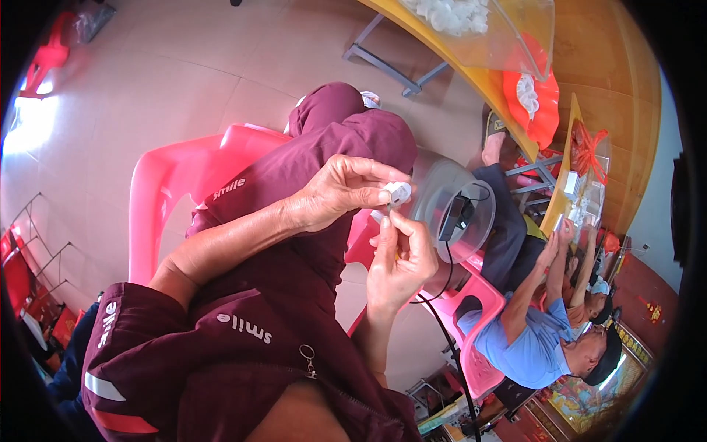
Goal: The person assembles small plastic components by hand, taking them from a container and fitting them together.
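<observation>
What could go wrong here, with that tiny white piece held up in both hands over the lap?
1. The small white piece is pinched only by fingertips of the left hand and right hand, above the lap and tiled floor; a slip would likely drop it there.
2. A black cable runs close beside the right wrist; it might snag.
3. A clear plastic container sits right behind the hands and may get knocked.
</observation>
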Available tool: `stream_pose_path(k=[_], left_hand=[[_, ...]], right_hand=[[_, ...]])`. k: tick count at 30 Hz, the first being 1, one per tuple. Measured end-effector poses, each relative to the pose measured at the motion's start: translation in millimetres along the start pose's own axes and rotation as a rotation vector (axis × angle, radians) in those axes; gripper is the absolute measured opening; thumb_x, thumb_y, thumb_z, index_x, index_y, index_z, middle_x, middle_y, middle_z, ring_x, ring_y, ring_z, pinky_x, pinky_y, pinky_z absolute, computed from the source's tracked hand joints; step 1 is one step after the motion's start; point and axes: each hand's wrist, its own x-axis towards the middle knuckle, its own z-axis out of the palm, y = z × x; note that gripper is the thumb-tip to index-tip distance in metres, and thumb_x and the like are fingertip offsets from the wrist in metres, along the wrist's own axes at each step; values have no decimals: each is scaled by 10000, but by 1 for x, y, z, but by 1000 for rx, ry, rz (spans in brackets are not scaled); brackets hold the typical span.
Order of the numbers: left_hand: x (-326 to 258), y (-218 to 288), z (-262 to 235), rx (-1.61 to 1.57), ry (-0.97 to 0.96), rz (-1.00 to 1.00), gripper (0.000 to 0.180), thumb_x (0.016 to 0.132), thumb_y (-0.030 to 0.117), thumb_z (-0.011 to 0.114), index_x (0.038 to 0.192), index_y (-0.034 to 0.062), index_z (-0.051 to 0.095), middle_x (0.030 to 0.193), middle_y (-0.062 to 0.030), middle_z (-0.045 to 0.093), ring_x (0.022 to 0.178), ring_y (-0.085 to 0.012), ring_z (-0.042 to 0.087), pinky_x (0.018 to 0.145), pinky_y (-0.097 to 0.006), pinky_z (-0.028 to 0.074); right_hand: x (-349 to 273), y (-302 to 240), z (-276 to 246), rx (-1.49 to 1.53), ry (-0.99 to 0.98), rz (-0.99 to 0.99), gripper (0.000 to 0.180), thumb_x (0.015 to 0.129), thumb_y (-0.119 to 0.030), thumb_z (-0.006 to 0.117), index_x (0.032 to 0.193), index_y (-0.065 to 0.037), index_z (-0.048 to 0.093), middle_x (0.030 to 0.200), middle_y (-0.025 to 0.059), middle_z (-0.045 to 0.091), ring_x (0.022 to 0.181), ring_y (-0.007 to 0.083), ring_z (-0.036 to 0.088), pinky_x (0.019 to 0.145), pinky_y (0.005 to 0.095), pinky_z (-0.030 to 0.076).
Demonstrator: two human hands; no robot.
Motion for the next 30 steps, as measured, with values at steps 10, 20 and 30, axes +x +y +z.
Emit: stream_pose_path(k=[10,20,30], left_hand=[[0,6,2,-62,-36,-59,305,866,98,646,1157,13,609,1067,-93,659,978,-156,627,882,-291,506],[0,4,0,-13,-56,-22,310,848,55,655,1152,13,612,1088,-93,653,1012,-149,612,907,-289,493],[0,1,-3,162,-53,35,283,845,39,654,1127,14,635,1074,-76,656,968,-123,615,871,-269,502]], right_hand=[[4,1,-10,106,5,84,105,822,75,622,921,40,633,796,80,608,583,95,570,500,200,454],[3,2,-6,209,2,171,72,853,42,613,923,53,609,849,93,621,585,88,567,518,195,466],[6,8,-8,206,-53,187,14,845,27,620,856,31,613,688,47,586,509,84,551,424,195,426]])
